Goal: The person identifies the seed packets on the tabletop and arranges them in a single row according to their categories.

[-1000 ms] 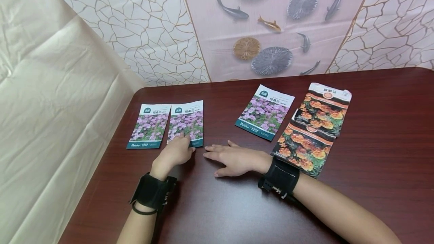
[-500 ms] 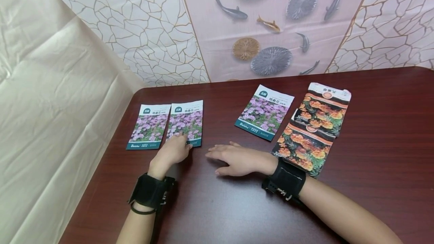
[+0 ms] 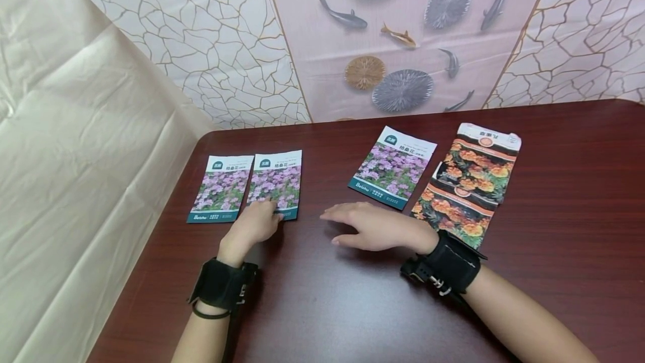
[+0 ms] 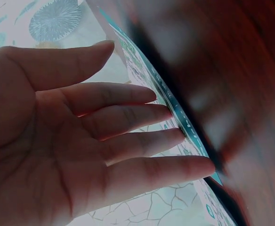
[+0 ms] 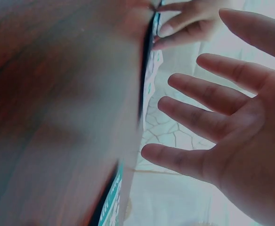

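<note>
My left hand (image 3: 254, 223) touched a purple-flower packet (image 3: 275, 181), fingers straight; right hand (image 3: 379, 227) spread, holding nothing; packet seemed light, bendy; edges suited pinching.

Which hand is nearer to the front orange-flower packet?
The right hand: it is beside the front packet; the left hand is farther, at a purple-flower packet.

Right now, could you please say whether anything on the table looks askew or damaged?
The far orange packet has an uneven top edge, perhaps worn, and overlaps the near orange packet. The right purple packet slants, unlike the straighter left purple pair.
</note>
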`<state>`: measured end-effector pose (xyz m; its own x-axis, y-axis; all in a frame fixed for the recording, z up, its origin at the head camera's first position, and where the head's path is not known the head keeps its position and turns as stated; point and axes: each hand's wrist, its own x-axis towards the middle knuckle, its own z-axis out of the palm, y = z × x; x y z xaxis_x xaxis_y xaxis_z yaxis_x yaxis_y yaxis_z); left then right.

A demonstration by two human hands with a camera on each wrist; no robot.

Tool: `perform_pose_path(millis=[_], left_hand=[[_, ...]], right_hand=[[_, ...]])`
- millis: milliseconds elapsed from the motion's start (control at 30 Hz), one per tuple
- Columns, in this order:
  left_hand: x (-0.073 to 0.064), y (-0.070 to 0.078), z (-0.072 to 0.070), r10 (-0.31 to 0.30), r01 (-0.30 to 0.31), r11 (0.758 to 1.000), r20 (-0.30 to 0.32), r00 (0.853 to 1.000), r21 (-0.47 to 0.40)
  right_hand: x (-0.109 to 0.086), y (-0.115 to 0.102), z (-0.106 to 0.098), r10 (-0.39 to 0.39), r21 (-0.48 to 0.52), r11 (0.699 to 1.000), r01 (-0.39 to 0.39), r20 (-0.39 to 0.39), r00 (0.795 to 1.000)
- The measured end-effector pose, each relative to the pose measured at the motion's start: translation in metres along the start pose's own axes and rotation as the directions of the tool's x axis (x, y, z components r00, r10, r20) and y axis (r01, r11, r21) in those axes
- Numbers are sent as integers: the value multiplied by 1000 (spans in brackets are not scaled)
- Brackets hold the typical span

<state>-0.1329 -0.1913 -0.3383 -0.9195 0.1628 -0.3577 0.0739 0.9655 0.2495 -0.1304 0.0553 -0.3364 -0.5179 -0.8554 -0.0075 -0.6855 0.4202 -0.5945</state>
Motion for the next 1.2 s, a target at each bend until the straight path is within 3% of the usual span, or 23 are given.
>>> perform_pose_path(millis=[367, 633, 733, 867, 967, 1200], left_hand=[[-3, 0, -2, 16, -15, 1000, -25, 1000, 14], [-7, 8, 1, 101, -100, 995, -116, 988, 12], [-7, 12, 3, 183, -180, 983, -171, 968, 36], [-7, 17, 6, 312, -307, 950, -254, 915, 59], [-8, 22, 8, 360, -361, 931, -287, 888, 49], [-11, 35, 10, 412, -422, 906, -288, 864, 28]], right_hand=[[-6, 1, -11, -19, 20, 1000, 20, -54, 998], [-15, 7, -23, 25, 13, 1000, -23, -133, 991], [-19, 10, -29, 56, 2, 998, -57, -181, 982], [-24, 19, -37, 81, -20, 996, -89, -247, 966], [-28, 26, -43, 118, -23, 991, -128, -265, 957], [-40, 39, -59, 276, 32, 961, -274, -177, 945]])
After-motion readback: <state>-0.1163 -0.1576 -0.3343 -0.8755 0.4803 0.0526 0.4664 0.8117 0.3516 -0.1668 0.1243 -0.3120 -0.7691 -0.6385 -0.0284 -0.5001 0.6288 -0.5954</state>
